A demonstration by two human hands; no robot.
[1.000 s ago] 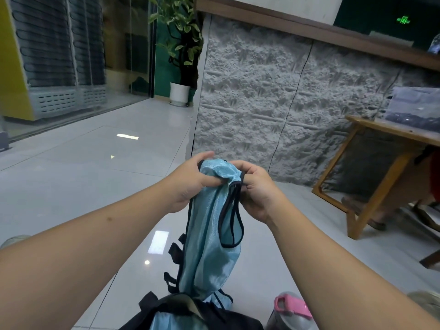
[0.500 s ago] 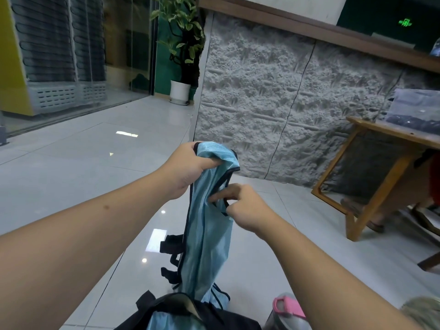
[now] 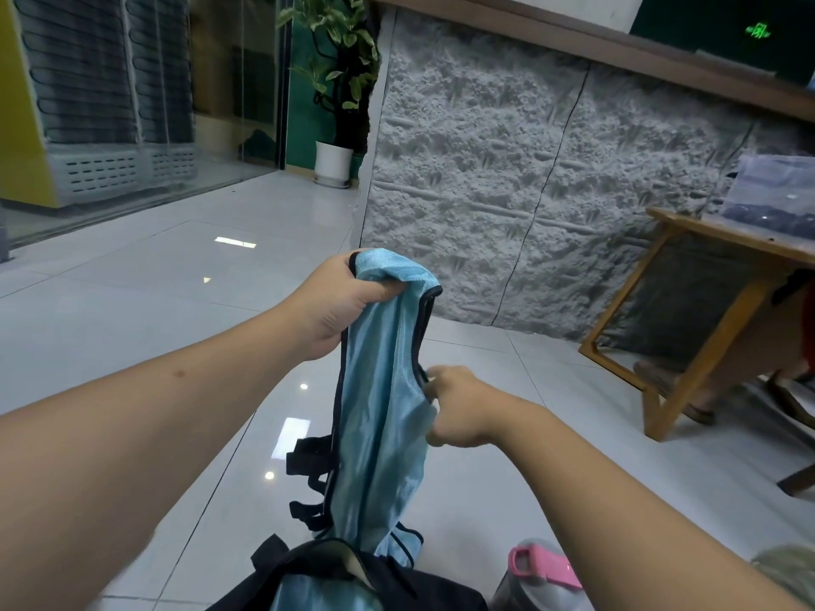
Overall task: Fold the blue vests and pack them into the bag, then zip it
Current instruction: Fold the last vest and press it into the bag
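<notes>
A light blue mesh vest with black trim hangs upright in front of me. My left hand grips its bunched top edge. Lower down on the vest's right side, my right hand pinches the black-trimmed edge. Black straps stick out from the vest's lower left side. Its bottom hangs at the mouth of a black bag at the lower edge of the view. More blue fabric shows inside the bag.
A bottle with a pink lid stands right of the bag on the white tiled floor. A wooden table stands at right before a grey stone wall. A potted plant is far back.
My right hand has let go of the vest's top and slid down its right edge to mid-height. My left hand has kept hold of the top and lifted it slightly.
</notes>
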